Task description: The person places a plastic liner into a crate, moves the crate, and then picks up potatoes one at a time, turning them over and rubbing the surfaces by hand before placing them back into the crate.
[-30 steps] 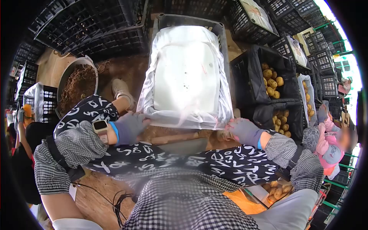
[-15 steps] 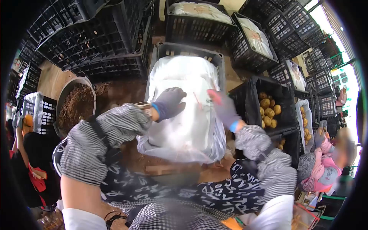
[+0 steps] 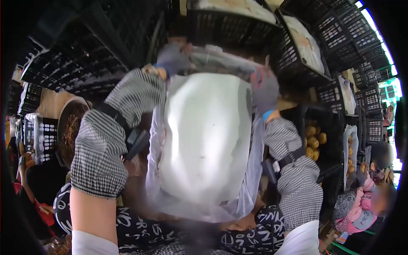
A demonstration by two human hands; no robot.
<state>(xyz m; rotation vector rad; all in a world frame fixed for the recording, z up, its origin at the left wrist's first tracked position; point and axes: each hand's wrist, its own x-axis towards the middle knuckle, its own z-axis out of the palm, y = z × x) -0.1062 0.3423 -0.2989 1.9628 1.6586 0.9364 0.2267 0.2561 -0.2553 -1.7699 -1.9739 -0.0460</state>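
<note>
In front of me a crate lined with a translucent plastic liner (image 3: 248, 180) holds a white sheet (image 3: 208, 127), which covers what lies below it. My left hand (image 3: 173, 58), in a grey glove and blurred, is closed at the liner's far left corner. At the far right corner my right hand (image 3: 265, 88), its grey glove reddish at the fingers, grips the liner's edge. Between the two hands the film stretches along the crate's far side. Most of the crate is hidden by liner and sheet.
Black crates (image 3: 97, 55) are stacked at the left, beside a round tub (image 3: 70, 127) of brown fibrous matter. Beyond stand covered crates (image 3: 238, 29). Right of me a black-lined crate (image 3: 329, 165) holds round yellow-brown produce (image 3: 313, 142). A person in pink (image 3: 361, 204) sits at the right.
Both hands have moved from above the middle of the sheet outward to the crate's far corners and taken the liner's edge. The white sheet appears larger and closer.
</note>
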